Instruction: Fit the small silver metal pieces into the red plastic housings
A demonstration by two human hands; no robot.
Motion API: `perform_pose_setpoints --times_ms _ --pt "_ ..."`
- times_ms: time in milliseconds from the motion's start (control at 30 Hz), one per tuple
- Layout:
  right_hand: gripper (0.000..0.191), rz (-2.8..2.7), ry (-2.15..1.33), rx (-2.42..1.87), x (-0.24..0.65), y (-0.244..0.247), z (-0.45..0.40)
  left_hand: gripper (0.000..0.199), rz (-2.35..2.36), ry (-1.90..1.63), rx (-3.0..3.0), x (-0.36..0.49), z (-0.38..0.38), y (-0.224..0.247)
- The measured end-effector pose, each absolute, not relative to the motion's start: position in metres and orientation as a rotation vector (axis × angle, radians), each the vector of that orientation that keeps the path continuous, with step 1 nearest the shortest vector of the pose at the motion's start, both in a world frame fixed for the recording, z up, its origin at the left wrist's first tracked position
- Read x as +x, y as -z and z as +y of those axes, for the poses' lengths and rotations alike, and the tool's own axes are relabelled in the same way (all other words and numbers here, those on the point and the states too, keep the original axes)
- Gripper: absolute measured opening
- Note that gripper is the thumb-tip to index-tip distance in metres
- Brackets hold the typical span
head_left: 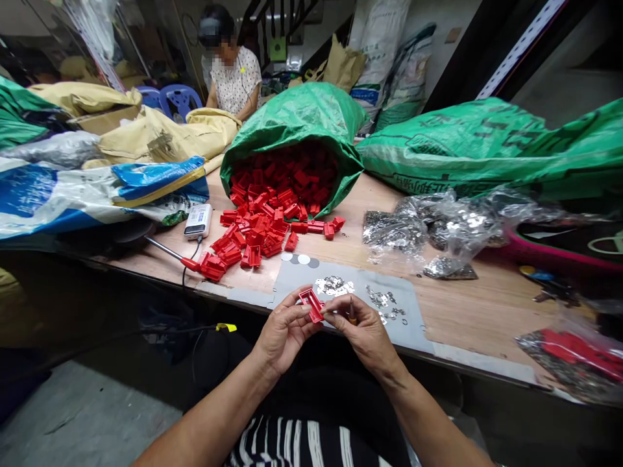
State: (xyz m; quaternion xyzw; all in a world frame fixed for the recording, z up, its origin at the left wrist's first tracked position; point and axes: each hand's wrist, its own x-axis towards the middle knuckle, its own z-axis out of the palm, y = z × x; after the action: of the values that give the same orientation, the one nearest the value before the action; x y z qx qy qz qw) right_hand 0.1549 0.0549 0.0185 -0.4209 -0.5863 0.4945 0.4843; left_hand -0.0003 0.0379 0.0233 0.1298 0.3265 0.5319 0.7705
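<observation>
Between the fingers of my left hand (287,331) is a small red plastic housing (311,305), its hollow side turned up. My right hand (363,331) has thumb and forefinger pinched at the housing's right end; any small part between them is too small to make out. A thin pointed tool (352,310) with a brownish handle is tucked in the same hand. Just beyond the hands, small shiny metal pieces (335,286) lie on a grey mat (409,314), with more metal bits (382,298) scattered to their right.
A green woven sack (296,110) spills red housings (263,227) onto the table. Plastic bags of metal parts (394,230) lie to the right. A white power bank (198,220) with a cable sits at left. Across the table is another person (236,81).
</observation>
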Motion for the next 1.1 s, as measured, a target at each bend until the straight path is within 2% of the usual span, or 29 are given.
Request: perform_pose_setpoints --times_ms 200,500,700,867,1100 --pt "0.018 -1.392 -1.216 -0.968 0.162 -0.015 0.052 0.047 0.73 -1.129 0.299 0.004 0.036 -0.02" --pt "0.014 -1.456 -1.217 -0.871 0.163 -0.01 0.046 0.041 0.697 -1.118 0.29 0.004 0.033 -0.023" --pt "0.006 -1.598 -0.969 -0.83 0.167 -0.01 0.042 0.046 0.736 -1.149 0.361 0.003 0.033 -0.026" --pt "0.014 -1.796 -0.751 -0.846 0.173 -0.013 0.041 0.044 0.743 -1.186 0.439 0.003 0.033 -0.028" --pt "0.014 -1.871 -0.848 -0.773 0.176 -0.016 0.041 0.041 0.803 -1.165 0.522 0.002 0.033 -0.032"
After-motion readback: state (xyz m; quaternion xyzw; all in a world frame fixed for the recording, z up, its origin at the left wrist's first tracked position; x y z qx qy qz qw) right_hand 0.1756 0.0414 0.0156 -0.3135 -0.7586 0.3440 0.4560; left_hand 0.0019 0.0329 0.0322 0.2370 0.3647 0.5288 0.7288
